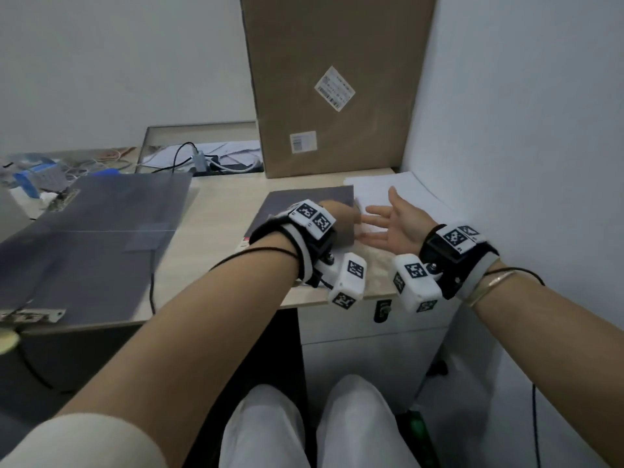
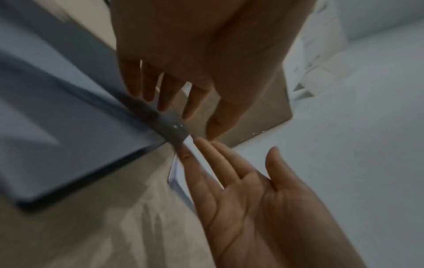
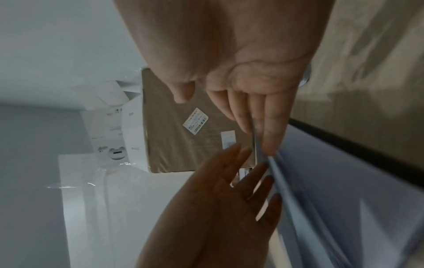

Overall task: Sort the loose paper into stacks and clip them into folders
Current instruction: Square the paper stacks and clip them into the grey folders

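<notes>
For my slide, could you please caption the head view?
Both open hands, left hand and right hand, meet at the dark folder beside white paper on the desk.

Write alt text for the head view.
Over a wooden desk, the open right hand faces palm-up beside the left hand, above a dark folder and white paper stack. A cardboard box stands behind.

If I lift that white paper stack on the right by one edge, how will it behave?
The white paper stack will probably sag and fan apart, since no clip shows on it. It looks thin, so likely light, and top sheets may slide on a push. The open right hand hovers over it beside the grey folder, so supporting it from beneath seems safer.
</notes>
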Demonstrator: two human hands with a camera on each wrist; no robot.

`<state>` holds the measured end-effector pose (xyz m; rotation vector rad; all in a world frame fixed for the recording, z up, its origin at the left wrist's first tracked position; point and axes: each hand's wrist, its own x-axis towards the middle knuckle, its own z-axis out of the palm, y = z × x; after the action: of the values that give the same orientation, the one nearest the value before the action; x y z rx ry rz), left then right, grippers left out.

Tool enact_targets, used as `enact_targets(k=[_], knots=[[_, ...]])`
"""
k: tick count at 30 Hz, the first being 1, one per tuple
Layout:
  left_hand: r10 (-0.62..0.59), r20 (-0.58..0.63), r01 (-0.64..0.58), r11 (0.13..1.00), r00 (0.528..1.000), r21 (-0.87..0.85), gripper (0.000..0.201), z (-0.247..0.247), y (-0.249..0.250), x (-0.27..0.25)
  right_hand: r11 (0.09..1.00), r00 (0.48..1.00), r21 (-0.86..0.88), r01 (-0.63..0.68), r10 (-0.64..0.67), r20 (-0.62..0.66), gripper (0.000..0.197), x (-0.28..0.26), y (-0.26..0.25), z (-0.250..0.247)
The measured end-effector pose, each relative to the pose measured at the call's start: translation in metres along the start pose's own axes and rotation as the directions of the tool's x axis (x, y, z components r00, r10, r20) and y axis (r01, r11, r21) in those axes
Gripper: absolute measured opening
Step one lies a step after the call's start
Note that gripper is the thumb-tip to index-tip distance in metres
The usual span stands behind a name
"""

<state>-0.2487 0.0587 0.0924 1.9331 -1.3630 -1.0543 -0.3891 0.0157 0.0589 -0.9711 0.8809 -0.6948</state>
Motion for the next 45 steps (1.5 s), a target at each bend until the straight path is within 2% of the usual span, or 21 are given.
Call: enact_targets(k=[2,4,6,8,10,14,18,21,22,25,26,27,30,31,32,34,37,39,42,44,45], knots=[[-0.046,0.058,0.047,0.999,0.997,-0.017,0.045,0.007,-0.014,0.004,0.993,0.997,-0.096,-0.071,0.072,0.006,0.061,0.002,0.011,0.0],[-0.087,0.003,0.087,0.996,0.996,-0.019,0.045,0.002,-0.025,0.004,0.98,0.995,-0.172,-0.098,0.095,-0.027,0.038,0.007,0.025,0.002],[-0.08,-0.1,0.087,0.994,0.992,0.069,0.043,-0.018,-0.039,0.006,0.942,0.992,-0.316,-0.109,0.085,-0.089,0.042,0.014,0.035,0.004],[-0.057,-0.187,0.102,0.964,0.981,0.244,0.041,-0.045,-0.054,0.009,0.829,0.986,-0.542,-0.139,0.064,-0.154,0.051,0.021,0.04,0.006],[-0.116,-0.251,0.183,0.948,0.961,0.262,0.038,-0.072,-0.078,0.016,0.725,0.978,-0.666,-0.175,0.053,-0.2,0.053,0.026,0.042,0.012],[-0.286,-0.286,0.36,0.898,0.915,0.253,0.043,-0.091,-0.117,0.021,0.73,0.974,-0.655,-0.195,0.064,-0.219,0.057,0.036,0.049,0.028],[-0.328,-0.276,0.384,0.905,0.904,0.183,0.046,-0.092,-0.135,0.02,0.763,0.978,-0.618,-0.187,0.086,-0.19,0.063,0.042,0.056,0.038],[-0.403,-0.177,0.396,0.915,0.898,-0.074,0.04,-0.1,-0.149,0.028,0.829,0.982,-0.537,-0.157,0.074,-0.174,0.057,0.042,0.059,0.038],[-0.418,-0.132,0.397,0.904,0.899,-0.155,0.047,-0.102,-0.154,0.029,0.852,0.985,-0.506,-0.135,0.058,-0.164,0.062,0.045,0.06,0.037],[-0.426,-0.107,0.388,0.884,0.898,-0.263,0.073,-0.108,-0.19,0.057,0.886,0.993,-0.455,-0.092,0.05,-0.104,0.106,0.084,0.076,0.012],[-0.41,-0.123,0.363,0.885,0.904,-0.292,0.069,-0.11,-0.197,0.062,0.894,0.994,-0.44,-0.085,0.045,-0.101,0.103,0.097,0.08,0.006],[-0.396,-0.145,0.331,0.882,0.907,-0.335,0.06,-0.112,-0.198,0.062,0.901,0.994,-0.428,-0.078,0.038,-0.101,0.09,0.098,0.078,0.008],[-0.354,-0.195,0.237,0.861,0.915,-0.449,0.014,-0.116,-0.189,0.05,0.909,0.994,-0.41,-0.075,0.036,-0.102,0.035,0.077,0.057,0.043],[-0.343,-0.2,0.22,0.857,0.918,-0.465,0.003,-0.119,-0.19,0.053,0.909,0.995,-0.409,-0.078,0.045,-0.089,0.031,0.08,0.053,0.049],[-0.332,-0.204,0.204,0.856,0.921,-0.476,0.004,-0.123,-0.191,0.056,0.914,0.996,-0.4,-0.07,0.042,-0.078,0.031,0.085,0.051,0.054],[-0.313,-0.228,0.167,0.852,0.922,-0.497,0.003,-0.133,-0.195,0.066,0.91,0.997,-0.412,-0.045,0.013,-0.081,0.04,0.104,0.049,0.061],[-0.314,-0.261,0.149,0.851,0.913,-0.503,0.014,-0.144,-0.201,0.085,0.878,0.996,-0.48,-0.003,-0.039,-0.077,0.078,0.144,0.051,0.063],[-0.329,-0.273,0.162,0.854,0.904,-0.494,0.017,-0.149,-0.202,0.097,0.841,0.996,-0.541,-0.007,-0.039,-0.074,0.091,0.182,0.058,0.055],[-0.33,-0.296,0.191,0.89,0.896,-0.415,0.041,-0.153,-0.203,0.114,0.766,0.998,-0.642,-0.044,0.011,-0.056,0.117,0.208,0.057,0.05],[-0.315,-0.314,0.222,0.929,0.896,-0.296,0.052,-0.156,-0.202,0.126,0.687,0.997,-0.722,-0.079,0.049,-0.061,0.112,0.212,0.052,0.055],[-0.309,-0.333,0.247,0.945,0.891,-0.215,0.05,-0.156,-0.2,0.132,0.631,0.995,-0.77,-0.099,0.065,-0.074,0.099,0.2,0.044,0.067]])
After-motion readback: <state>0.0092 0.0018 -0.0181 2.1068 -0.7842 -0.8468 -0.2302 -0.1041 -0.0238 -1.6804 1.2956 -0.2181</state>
